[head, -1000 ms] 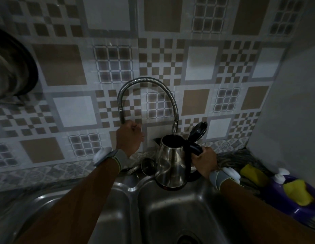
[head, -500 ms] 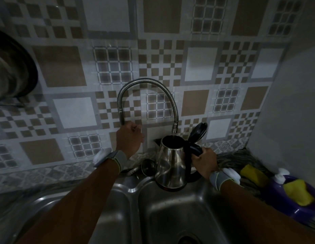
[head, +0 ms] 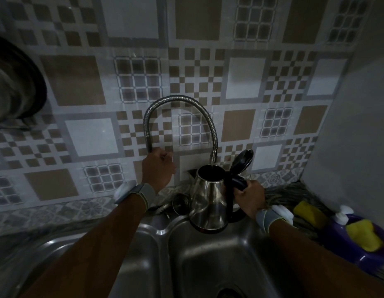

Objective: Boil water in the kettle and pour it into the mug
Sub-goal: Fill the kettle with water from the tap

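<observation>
A steel kettle (head: 209,203) with its black lid (head: 242,161) flipped open is held over the right sink basin (head: 221,263), its mouth right under the spout of the flexible metal faucet (head: 182,104). My right hand (head: 250,196) grips the kettle's black handle. At the foot of the faucet, against the tiled wall, my left hand (head: 157,171) is curled round the tap; the tap itself is hidden by the hand. No mug is in view.
A small steel cup (head: 180,204) lies on the sink rim left of the kettle. Yellow sponges (head: 309,214) and a purple soap holder (head: 358,239) sit at the right. A dark round pan (head: 17,87) hangs at the left wall. A grey wall bounds the right side.
</observation>
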Available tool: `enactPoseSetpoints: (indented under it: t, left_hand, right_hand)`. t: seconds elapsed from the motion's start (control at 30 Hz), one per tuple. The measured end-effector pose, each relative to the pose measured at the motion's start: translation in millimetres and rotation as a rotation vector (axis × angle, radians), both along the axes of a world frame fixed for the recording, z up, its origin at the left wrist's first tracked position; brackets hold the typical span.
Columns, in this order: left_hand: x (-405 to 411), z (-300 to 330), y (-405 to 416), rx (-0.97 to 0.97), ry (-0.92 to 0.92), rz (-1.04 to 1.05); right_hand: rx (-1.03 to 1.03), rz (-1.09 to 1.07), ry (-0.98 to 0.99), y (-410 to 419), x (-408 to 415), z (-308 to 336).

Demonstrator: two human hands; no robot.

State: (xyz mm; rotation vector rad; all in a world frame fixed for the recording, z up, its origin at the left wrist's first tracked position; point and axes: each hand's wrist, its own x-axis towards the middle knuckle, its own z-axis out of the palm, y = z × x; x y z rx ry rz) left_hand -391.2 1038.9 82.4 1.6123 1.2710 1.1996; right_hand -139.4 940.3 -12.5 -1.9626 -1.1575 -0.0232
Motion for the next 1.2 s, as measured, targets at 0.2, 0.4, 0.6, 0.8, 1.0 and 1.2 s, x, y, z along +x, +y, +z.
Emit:
enactPoseSetpoints:
  t: [0.2,0.4,0.6,0.8,1.0,1.2]
  left_hand:
    - [0.7,0.1,-0.7,-0.003,-0.009,-0.002]
    - [0.6,1.2,-1.1,-0.019,-0.003,-0.002]
    - [-0.6,-0.5,0.4,0.007,-0.001,-0.002]
    - [-1.3,-1.9,1.2,0.028,0.007,-0.013]
    - [-1.5,-0.8,0.4,0.006,-0.015,-0.017]
    - [-2.4,-1.0,0.8,0.013,-0.014,-0.033]
  right_hand:
    - [-0.001,-0.007,-0.009,0.2,0.0,0.0]
    - [0.002,0.0,0.015,-0.7,-0.2,0.7]
    - [-0.023,0.01,0.039,-0.4,0.6,1.0]
    - [-0.028,0.012,0.021,-0.8,0.1,1.6]
    - [-0.021,0.01,0.027,-0.9,0.3,0.8]
    - [-0.015,0.01,0.035,0.1,1.6,-0.7]
